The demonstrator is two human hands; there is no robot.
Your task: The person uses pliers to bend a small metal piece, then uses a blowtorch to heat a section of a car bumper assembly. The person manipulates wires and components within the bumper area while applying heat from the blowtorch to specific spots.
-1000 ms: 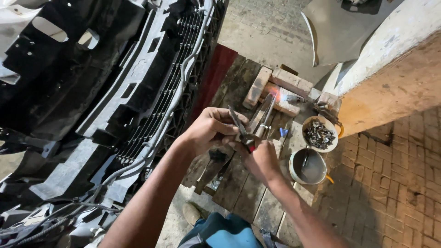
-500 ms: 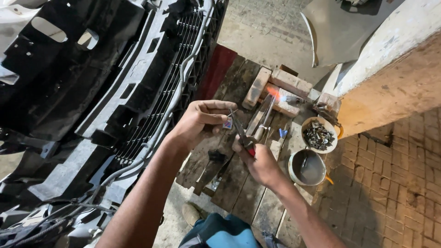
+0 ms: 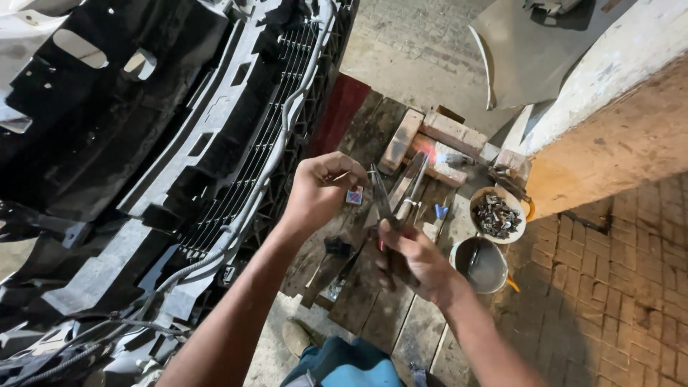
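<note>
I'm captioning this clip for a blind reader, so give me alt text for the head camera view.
Seen from above, a person's right hand holds pliers while the left hand pinches something too small to identify. Below lies a wooden board with bricks, a bowl of small metal bits and a grey tin. A black car bumper and grille fills the left.

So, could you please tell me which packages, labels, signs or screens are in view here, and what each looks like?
Small square packet or card: on the wooden bench just below the left hand; blue, white and red.
No signs or screens show; nothing else is clearly a label.
</note>
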